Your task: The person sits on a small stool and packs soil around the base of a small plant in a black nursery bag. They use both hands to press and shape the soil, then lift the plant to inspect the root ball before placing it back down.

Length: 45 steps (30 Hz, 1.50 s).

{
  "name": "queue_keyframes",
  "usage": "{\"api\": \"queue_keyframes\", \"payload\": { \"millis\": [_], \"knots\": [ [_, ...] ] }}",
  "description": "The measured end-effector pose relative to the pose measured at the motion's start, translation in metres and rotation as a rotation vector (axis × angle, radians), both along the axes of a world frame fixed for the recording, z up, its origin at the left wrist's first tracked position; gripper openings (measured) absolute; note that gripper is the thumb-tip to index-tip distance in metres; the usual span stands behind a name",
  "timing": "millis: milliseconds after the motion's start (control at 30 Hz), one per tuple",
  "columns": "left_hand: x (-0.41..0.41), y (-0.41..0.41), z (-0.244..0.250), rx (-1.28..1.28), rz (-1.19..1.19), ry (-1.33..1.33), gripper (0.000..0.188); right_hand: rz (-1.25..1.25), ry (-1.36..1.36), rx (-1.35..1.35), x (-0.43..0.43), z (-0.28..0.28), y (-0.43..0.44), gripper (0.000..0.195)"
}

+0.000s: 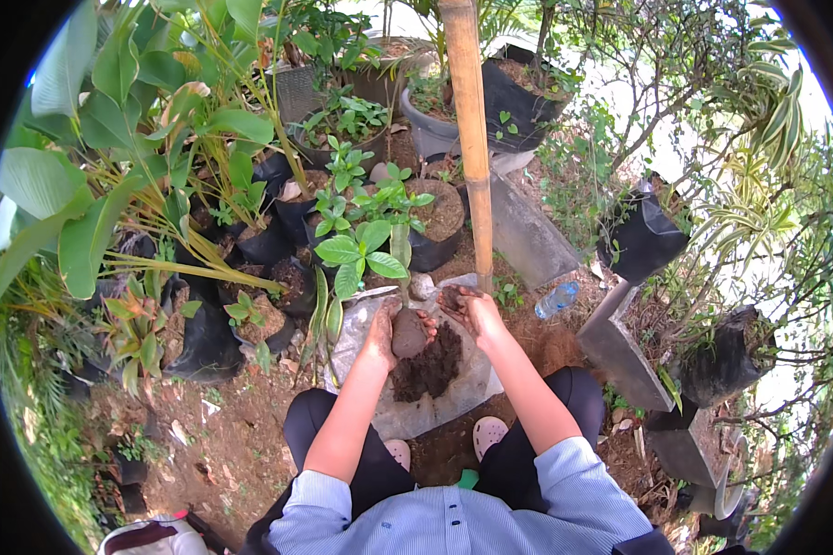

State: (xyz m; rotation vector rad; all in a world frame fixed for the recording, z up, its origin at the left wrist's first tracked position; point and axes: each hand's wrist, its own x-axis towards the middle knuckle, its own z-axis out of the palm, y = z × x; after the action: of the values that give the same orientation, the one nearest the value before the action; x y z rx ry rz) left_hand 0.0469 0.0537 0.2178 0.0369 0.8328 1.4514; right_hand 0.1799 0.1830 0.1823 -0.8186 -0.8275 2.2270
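Observation:
A rounded ball of packed soil [409,334] rests in my left hand [386,336], whose soiled fingers wrap round its far side. A mottled, upright leaf [400,251] rises directly behind the ball; whether it grows from it cannot be told. My right hand [468,309] is raised just to the right, its fingers dark with soil and slightly curled, apart from the ball. Loose dark soil [432,368] lies below both hands on a greyish plastic sheet [416,418]. Long variegated leaves [333,320] lie at the sheet's left edge.
A bamboo pole [473,139] stands close behind my right hand. Plants in black grow bags [205,347] crowd the left and far side. A plastic bottle [557,300], a concrete slab [527,232] and angled concrete blocks [628,357] are on the right.

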Motion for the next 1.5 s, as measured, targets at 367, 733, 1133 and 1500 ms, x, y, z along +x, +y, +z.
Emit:
{"api": "queue_keyframes", "payload": {
  "millis": [367,733,1133,1500],
  "knots": [
    [-0.001,0.011,-0.012,-0.011,0.046,-0.028,0.048,-0.009,-0.129,0.125,-0.010,0.007,-0.017,0.020],
    [0.006,0.017,-0.011,0.030,0.069,-0.062,0.049,0.101,-0.102,-0.006,-0.017,0.017,-0.025,0.018],
    [0.014,0.042,-0.020,0.075,0.075,-0.107,0.045,-0.175,-0.083,0.078,-0.008,0.019,-0.016,0.017],
    [0.016,0.039,-0.016,0.099,0.066,-0.077,0.042,-0.128,-0.190,0.143,0.007,0.018,-0.015,0.020]
  ]
}}
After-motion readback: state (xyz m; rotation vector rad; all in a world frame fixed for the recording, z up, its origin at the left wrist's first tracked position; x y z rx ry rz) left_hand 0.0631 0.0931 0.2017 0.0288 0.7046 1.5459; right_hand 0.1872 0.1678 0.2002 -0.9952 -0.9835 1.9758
